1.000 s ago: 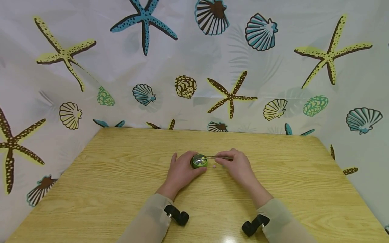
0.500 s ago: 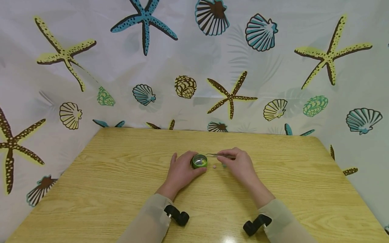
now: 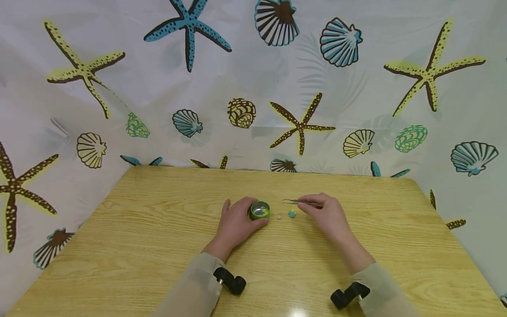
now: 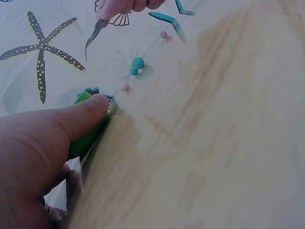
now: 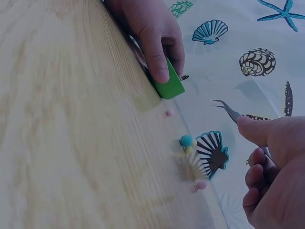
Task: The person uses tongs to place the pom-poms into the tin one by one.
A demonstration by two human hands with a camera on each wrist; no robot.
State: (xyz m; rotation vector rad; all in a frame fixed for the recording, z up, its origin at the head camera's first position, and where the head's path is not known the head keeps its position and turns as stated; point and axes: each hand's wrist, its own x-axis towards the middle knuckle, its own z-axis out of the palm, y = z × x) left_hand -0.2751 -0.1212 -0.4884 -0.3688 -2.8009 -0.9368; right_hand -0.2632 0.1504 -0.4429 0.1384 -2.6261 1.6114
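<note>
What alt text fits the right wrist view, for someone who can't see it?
A right hand holds tweezers, tips apart and empty, while a left hand grips a green container. On the wooden table lie a pink ball, a teal-and-yellow cluster of balls and a second pink ball, before a white backdrop printed with shells and starfish.

Your left hand [image 3: 235, 223] hides part of the green cup [image 3: 260, 217]; the cup's contents [image 3: 264, 211] are too small to count. The left wrist view crops your right hand [image 4: 125, 5].
</note>
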